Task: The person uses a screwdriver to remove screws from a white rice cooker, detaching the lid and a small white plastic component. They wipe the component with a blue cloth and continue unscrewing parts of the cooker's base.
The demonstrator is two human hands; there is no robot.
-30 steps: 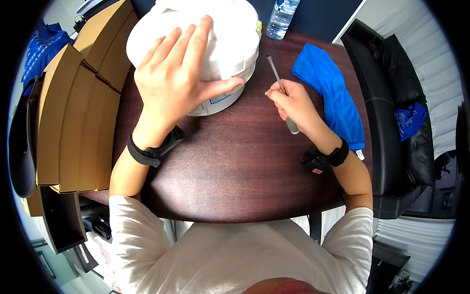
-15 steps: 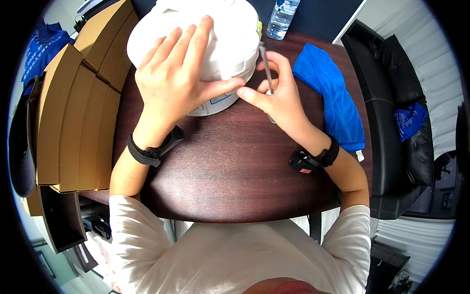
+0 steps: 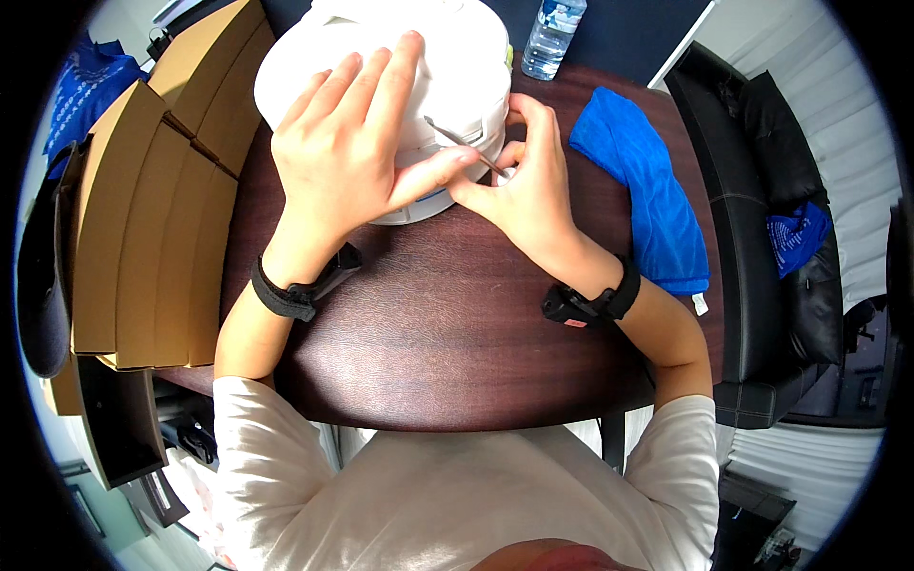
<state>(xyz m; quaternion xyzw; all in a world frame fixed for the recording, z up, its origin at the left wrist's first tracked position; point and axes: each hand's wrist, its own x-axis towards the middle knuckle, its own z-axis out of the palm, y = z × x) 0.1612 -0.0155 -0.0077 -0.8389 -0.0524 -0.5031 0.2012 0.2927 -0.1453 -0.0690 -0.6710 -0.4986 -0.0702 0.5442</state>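
A round white lidded tub or appliance (image 3: 457, 57) stands at the far side of the dark wooden table; I cannot tell which it is. Flat across its top lies my left hand (image 3: 347, 147), fingers stretched out and thumb toward the right. Close to its near right side, my right hand (image 3: 528, 181) is closed around a slim tool with a thin metal shaft (image 3: 466, 144) and a pale handle. The shaft slants left over the tub's upper edge, passing close to my left thumb. Most of the handle is hidden by my fingers.
On the dark table (image 3: 447, 324), a blue cloth (image 3: 647, 190) lies to the right and a water bottle (image 3: 552, 38) stands at the back. Cardboard boxes (image 3: 143, 228) line the left side. Beyond the right edge is a black sofa (image 3: 752, 209).
My right hand has turned and shifted slightly left, so the tool's shaft swung from nearly upright to slanting left against the tub. My left hand stays flat on top.
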